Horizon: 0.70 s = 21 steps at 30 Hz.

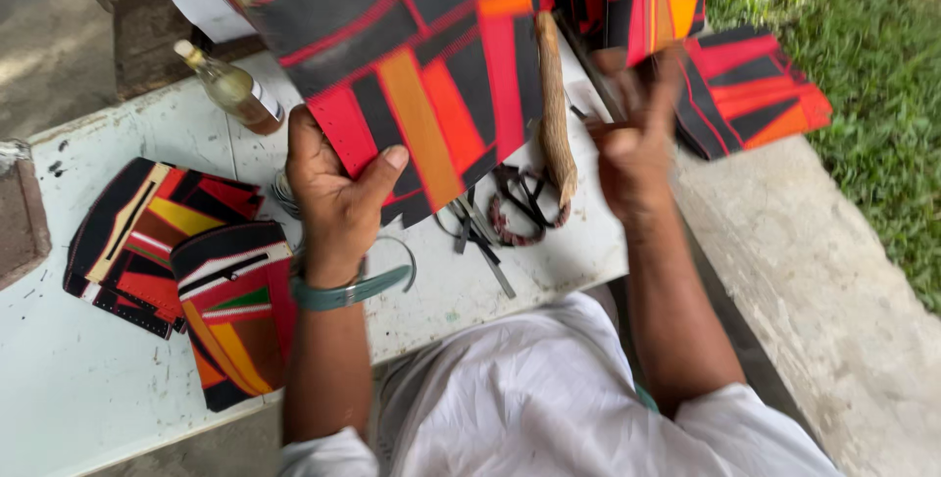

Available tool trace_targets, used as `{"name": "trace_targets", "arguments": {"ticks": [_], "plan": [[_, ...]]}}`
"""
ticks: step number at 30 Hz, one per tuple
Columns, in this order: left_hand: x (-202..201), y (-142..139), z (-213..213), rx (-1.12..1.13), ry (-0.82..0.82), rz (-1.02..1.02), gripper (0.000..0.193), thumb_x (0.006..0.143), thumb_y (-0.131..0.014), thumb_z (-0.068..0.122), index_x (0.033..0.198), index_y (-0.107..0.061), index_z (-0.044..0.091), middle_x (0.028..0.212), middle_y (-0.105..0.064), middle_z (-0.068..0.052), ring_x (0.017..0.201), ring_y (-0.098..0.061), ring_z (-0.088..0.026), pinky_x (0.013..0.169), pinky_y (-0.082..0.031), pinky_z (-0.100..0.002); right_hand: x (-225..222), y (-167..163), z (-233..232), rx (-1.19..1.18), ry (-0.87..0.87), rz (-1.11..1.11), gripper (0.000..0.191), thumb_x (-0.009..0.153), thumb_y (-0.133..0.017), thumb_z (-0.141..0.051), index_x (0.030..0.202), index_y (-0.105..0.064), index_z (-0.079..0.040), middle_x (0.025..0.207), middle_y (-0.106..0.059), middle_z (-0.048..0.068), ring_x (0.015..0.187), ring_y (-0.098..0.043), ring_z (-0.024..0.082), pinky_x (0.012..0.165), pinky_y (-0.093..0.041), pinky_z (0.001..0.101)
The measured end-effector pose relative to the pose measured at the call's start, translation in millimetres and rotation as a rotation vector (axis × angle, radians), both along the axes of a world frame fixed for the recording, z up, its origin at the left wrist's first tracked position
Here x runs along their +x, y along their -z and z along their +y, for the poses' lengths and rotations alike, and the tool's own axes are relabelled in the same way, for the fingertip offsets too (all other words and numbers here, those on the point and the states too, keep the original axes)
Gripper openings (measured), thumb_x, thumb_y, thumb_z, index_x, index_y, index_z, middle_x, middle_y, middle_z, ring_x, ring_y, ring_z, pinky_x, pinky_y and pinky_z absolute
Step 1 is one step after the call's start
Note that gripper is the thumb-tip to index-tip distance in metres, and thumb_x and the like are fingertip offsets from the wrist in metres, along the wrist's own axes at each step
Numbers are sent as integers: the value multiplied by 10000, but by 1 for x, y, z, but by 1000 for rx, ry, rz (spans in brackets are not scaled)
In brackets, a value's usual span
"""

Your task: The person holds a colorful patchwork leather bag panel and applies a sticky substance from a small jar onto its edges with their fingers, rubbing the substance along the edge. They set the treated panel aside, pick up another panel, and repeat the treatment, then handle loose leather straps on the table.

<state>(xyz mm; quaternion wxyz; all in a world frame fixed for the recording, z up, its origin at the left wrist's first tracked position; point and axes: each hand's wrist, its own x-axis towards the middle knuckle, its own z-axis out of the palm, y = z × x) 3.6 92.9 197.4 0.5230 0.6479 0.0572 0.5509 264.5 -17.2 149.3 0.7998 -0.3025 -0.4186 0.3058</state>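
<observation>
The left hand [338, 193] is raised above the worktop [88, 389], forearm upright, its grip closed on the lower corner of a patterned cloth piece [421, 55], thumb pressed across the red patch. The cloth, in black, red and orange blocks, hangs in the air over the worktop's far half. The right hand [632, 144], blurred, is lifted just right of the cloth; its fingers seem pinched on something thin, but that grip cannot be told. Left of the cloth stands a glass bottle [235, 90] with a white label. Below it lie two folded patterned pieces [186, 271]. Scissors [480, 237] rest under the cloth.
</observation>
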Motion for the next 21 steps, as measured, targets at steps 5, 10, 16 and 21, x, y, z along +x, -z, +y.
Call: {"name": "trace_targets", "arguments": {"ticks": [5,10,16,21], "plan": [[-25,-47,1,268,-199,721,327,929,-704,12,1236,-592,17,1044,-735,-90,907,-744,-196,835,-583,-341,21,-72,-33,86,356,-887,1429,803,-977,-347,1655,165,-243,1659,-291,250,1522,-359,335,1252,-354,485],[-41,-66,8,343,65,585,471,1007,-775,134,1421,-571,41,1359,-662,-142,1210,-679,-219,1006,-637,-321,-4,-139,-7,-375,11,-760,943,774,-924,-170,1502,-351,5,1171,-736,143,1097,-749,211,902,-617,350],[-55,27,37,843,-424,810,721,989,-723,150,1597,-341,87,1642,-461,-85,1542,-452,-217,1293,-371,-362,-5,-145,8,-174,-10,-723,403,870,-908,-95,1173,-659,2,1081,-715,17,1021,-706,100,926,-595,275],[-26,110,14,-14,146,159,471,983,-810,211,1338,-601,-19,1364,-585,-102,1272,-555,-190,1130,-420,-343,1,-118,34,-178,-2,-761,550,839,-944,-88,1263,-611,17,1170,-700,46,1098,-691,122,952,-584,294]]}}
